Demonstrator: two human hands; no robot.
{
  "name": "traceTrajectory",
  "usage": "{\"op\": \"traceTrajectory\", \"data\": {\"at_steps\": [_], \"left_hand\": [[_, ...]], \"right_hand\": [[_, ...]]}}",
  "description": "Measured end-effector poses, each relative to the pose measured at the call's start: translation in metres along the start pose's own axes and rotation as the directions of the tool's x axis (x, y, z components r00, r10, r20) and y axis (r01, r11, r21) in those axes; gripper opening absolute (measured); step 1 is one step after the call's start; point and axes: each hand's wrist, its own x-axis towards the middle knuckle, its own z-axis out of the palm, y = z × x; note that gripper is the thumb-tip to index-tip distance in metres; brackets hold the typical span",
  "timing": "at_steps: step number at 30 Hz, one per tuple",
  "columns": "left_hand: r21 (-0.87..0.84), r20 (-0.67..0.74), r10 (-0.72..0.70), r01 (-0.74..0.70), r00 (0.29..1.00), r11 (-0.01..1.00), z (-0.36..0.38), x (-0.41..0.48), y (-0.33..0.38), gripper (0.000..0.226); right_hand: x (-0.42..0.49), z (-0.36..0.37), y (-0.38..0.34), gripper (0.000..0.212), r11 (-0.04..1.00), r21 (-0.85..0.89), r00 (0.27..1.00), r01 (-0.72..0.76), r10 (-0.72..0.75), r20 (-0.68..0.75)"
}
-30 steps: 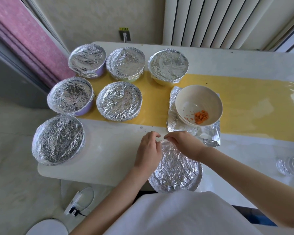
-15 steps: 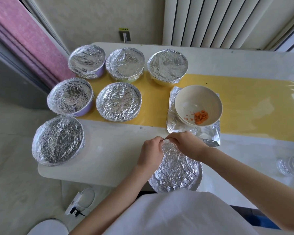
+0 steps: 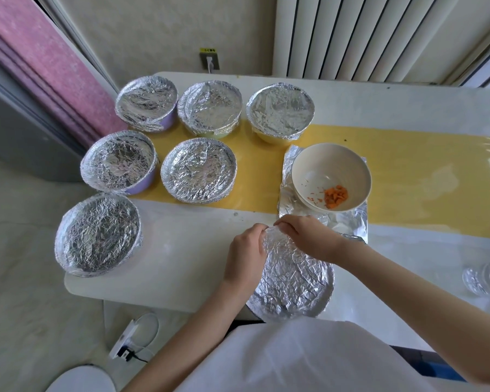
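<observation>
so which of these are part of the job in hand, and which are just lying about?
In hand: foil-wrapped dish, left hand and right hand pinching its far rim.
Lying about: six foil-covered bowls, open bowl with carrot bits, foil sheet under it, foil wad at right.

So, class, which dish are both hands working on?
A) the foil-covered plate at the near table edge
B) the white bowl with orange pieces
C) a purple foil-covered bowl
A: the left hand and right hand pinch the far rim of the foil-covered plate.
</observation>
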Motion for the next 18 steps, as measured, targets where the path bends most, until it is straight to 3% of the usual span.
{"op": "traceTrajectory", "data": {"at_steps": [6,8,11,14,16,18], "left_hand": [[0.081,-0.053,0.281,-0.277,0.958,0.958,-0.009,-0.008,-0.010,0.035],[0.075,-0.062,0.304,-0.299,0.951,0.951,-0.008,-0.013,-0.012,0.038],[0.070,-0.091,0.299,-0.294,0.950,0.953,-0.004,-0.017,-0.013,0.041],[0.044,-0.141,0.305,-0.302,0.942,0.952,-0.003,-0.017,-0.010,0.027],[0.020,-0.155,0.314,-0.315,0.937,0.949,-0.004,-0.016,-0.008,0.014],[0.022,-0.156,0.314,-0.314,0.937,0.949,-0.004,-0.015,-0.009,0.006]], "right_hand": [[-0.009,-0.010,-0.013,0.037,0.981,0.185,0.993,-0.064,0.046,0.105],[-0.013,-0.013,-0.016,0.036,0.972,0.222,0.986,-0.076,0.040,0.161],[-0.016,-0.016,-0.017,0.034,0.983,0.175,0.985,-0.051,0.020,0.170],[-0.017,-0.014,-0.017,0.034,0.995,0.095,0.992,0.019,-0.031,0.123],[-0.019,-0.013,-0.019,0.034,0.995,-0.022,0.994,0.092,-0.091,0.054],[-0.022,-0.009,-0.023,0.048,0.974,-0.173,0.989,0.144,-0.149,-0.018]]}}
